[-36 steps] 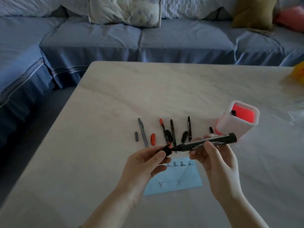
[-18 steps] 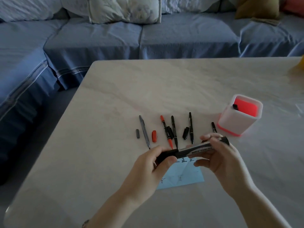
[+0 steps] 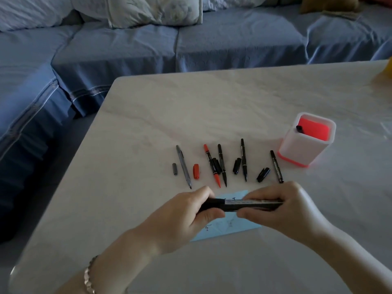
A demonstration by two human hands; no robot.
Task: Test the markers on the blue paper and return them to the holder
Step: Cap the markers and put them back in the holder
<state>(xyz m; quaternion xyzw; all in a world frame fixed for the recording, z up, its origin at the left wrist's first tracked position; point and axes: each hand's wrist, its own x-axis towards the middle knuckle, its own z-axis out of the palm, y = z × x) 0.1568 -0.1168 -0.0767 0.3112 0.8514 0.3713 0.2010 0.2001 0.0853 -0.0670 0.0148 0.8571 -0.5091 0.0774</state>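
Note:
A thick black marker [image 3: 244, 204] is held level above the blue paper [image 3: 231, 227], both hands on it. My left hand [image 3: 186, 217] grips its black cap end; my right hand [image 3: 282, 206] grips its barrel. The cap sits flush on the marker. Several uncapped pens lie in a row on the table beyond: a grey pen [image 3: 183, 166], a red-tipped marker [image 3: 212, 165], and three black pens [image 3: 244, 159]. Loose caps lie among them, one red [image 3: 196, 171]. The white holder with a red base [image 3: 307, 139] stands at the right with one black pen inside.
The pale marble table [image 3: 212, 107] has its left edge near a blue sofa [image 3: 148, 49] with cushions. A yellow object [image 3: 389, 68] shows at the right edge. A bracelet is on my left wrist.
The cap in my left hand and the marker in my right have come together; the cap is now on the marker. Both hands have dropped lower over the paper.

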